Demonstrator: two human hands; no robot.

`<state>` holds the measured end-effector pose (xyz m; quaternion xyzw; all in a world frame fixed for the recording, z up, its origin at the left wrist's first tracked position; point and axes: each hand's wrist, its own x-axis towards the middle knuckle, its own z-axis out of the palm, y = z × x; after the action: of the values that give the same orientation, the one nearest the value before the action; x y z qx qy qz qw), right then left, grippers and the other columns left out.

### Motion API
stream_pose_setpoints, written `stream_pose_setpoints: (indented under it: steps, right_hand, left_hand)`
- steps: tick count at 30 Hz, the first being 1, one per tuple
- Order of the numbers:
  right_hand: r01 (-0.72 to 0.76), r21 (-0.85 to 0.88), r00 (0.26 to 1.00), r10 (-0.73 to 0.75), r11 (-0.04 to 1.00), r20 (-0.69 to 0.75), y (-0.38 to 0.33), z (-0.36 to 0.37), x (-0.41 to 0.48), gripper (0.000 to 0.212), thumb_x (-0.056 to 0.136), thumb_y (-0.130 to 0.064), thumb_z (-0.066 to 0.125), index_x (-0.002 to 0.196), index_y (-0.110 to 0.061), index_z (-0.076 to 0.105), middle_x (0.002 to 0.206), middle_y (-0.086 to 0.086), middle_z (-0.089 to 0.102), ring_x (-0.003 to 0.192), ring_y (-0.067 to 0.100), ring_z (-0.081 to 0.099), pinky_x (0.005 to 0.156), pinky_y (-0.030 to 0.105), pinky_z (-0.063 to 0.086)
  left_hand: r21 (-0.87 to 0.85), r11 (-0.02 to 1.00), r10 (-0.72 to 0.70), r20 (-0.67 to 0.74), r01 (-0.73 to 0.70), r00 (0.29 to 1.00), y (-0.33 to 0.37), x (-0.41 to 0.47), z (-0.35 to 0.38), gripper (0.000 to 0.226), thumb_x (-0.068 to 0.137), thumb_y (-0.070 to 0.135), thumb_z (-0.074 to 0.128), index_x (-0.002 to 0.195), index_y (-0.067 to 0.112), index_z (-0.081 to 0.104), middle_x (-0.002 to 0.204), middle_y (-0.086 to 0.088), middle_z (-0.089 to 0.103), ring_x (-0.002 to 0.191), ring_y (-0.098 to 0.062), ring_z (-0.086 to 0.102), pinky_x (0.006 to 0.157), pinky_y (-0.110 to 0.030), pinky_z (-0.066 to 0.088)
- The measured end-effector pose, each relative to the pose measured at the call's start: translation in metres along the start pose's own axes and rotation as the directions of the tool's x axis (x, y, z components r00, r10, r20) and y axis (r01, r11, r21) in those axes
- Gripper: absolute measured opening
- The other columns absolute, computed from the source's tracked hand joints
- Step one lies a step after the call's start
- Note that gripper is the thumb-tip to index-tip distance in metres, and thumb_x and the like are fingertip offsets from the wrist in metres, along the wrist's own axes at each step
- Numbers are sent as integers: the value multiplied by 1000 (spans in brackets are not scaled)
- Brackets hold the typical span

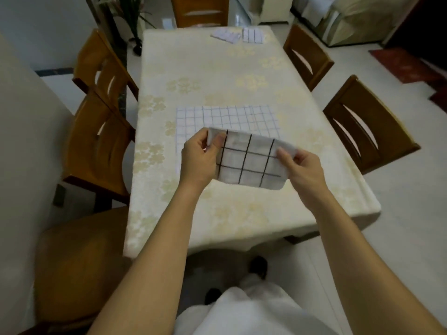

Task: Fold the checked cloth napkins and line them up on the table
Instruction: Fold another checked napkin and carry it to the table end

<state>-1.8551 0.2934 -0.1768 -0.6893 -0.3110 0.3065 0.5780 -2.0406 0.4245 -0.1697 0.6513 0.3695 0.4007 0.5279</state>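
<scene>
1. Held up over the near half of the table, the folded napkin (251, 162) hangs as a small rectangle, its bold dark grid lines facing the camera.
2. The left hand (197, 160) has it by the upper left corner, with the thumb pressed on the front and the fingers curled behind.
3. The right hand (303, 169) pinches the upper right corner, fingertips closed on the top edge.
4. Just behind it, a flat napkin (227, 118) lies spread open on the tabletop. Its near edge is hidden by the held one.
5. Down at the far end sit two more folded pieces side by side. The angled napkin (226, 36) is on the left and the straight napkin (253, 35) is on the right. I cannot tell whether they touch.
6. The table (217, 76) wears a cream cloth with a pale flower pattern.
7. Wooden chairs (101, 141) stand around it, two along each long side and one at the far end.
</scene>
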Motion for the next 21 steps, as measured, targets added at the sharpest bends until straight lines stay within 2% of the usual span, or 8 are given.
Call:
stream_pose_setpoints:
  steps: [3, 5, 7, 9, 10, 15, 18, 21]
  right_hand:
    - [-14, 27, 991, 17, 1000, -133, -1, -14, -20, 30, 101, -27, 60, 76, -11, 61, 56, -15, 53, 51, 2, 49, 52, 22, 40]
    - [-14, 33, 981, 20, 999, -193, -5, -29, -29, 36, 101, -32, 60, 75, -7, 54, 57, -10, 50, 53, 3, 46, 54, 25, 40]
    - [-19, 100, 980, 39, 995, -193, -9, -45, -38, 43, 96, -41, 64, 86, 1, 62, 77, 7, 70, 76, 17, 70, 71, 36, 59]
    - [-65, 123, 981, 86, 990, -175, -12, -59, -46, 55, 89, -50, 69, 106, 3, 68, 105, 23, 71, 104, 38, 69, 93, 55, 57]
    - [-85, 114, 979, 105, 990, -175, -11, -66, -50, 50, 90, -48, 68, 110, -2, 70, 109, 20, 72, 106, 37, 69, 95, 57, 55]
    - [-129, 124, 938, 162, 984, -305, 10, -102, -63, 21, 98, -33, 62, 107, -17, 71, 95, -3, 78, 91, 16, 75, 78, 36, 63]
    - [-114, 129, 910, 156, 985, -385, 19, -130, -65, 23, 101, -33, 59, 110, -15, 70, 89, -8, 75, 82, 4, 73, 62, 18, 57]
    - [-119, 103, 898, 152, 987, -413, 27, -163, -62, 26, 101, -37, 57, 113, -16, 68, 94, -7, 72, 82, 4, 71, 59, 16, 54]
  left_hand:
    - [-22, 997, -75, 173, 80, 982, 1, -20, 15, 8, 102, 23, 62, 102, 18, 68, 92, 11, 71, 83, 0, 67, 72, -16, 51]
    - [7, 993, -113, 239, 115, 964, 1, -27, 28, 15, 101, 25, 63, 114, 20, 69, 102, 12, 73, 89, 6, 68, 73, -14, 54]
    - [15, 993, -116, 257, 116, 959, 5, -29, 41, 14, 101, 27, 62, 113, 22, 69, 102, 12, 72, 87, 7, 67, 73, -15, 55]
    - [9, 996, -91, 252, 92, 963, 15, -30, 55, 11, 102, 28, 61, 110, 26, 69, 100, 12, 73, 87, 5, 67, 75, -18, 57]
    - [9, 997, -79, 250, 79, 965, 19, -29, 62, 11, 102, 29, 61, 109, 26, 69, 100, 11, 73, 87, 4, 67, 76, -20, 57]
    - [130, 991, -28, 339, -17, 940, 31, -36, 107, 19, 104, 32, 58, 111, 20, 69, 100, 3, 73, 93, -15, 67, 81, -41, 56]
    - [113, 994, -39, 377, -4, 925, 33, -46, 139, 24, 103, 32, 58, 123, 21, 66, 110, 5, 71, 99, -9, 66, 80, -31, 58]
    - [101, 995, -58, 404, 19, 913, 38, -55, 177, 34, 101, 29, 61, 135, 22, 58, 123, 6, 66, 107, -8, 63, 85, -22, 57]
